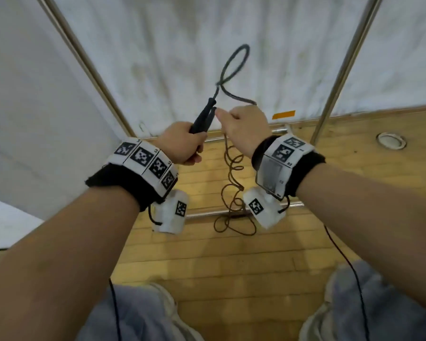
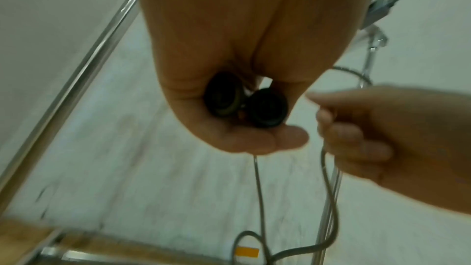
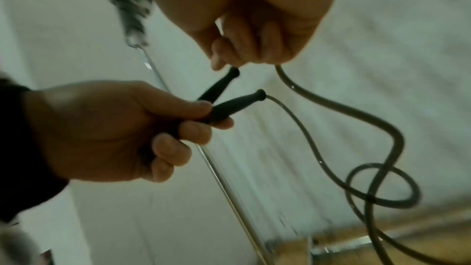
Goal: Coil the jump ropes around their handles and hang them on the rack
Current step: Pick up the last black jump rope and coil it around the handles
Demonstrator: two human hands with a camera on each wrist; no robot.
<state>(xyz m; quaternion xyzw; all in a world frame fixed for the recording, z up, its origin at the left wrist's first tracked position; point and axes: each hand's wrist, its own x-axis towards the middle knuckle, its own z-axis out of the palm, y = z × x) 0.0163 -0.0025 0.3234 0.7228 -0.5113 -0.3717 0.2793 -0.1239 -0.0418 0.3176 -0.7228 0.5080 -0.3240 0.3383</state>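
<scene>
Left hand: the left hand (image 1: 182, 142) is wrapped round both black handles (image 1: 203, 119) of the jump rope, held side by side.
Right hand: the right hand (image 1: 244, 126) is curled round the grey cord (image 1: 234, 67) just beside the handle tips.
Rope: one loop stands above the hands; the rest hangs in loose curls to the floor (image 1: 231, 262).
Handling: light and springy, I judge — the cord wants to kink, so grip near the handles and feed it taut.
Surface: pale wood floor planks.
Room: metal rack poles (image 1: 342, 67) — white sheeting behind.
</scene>
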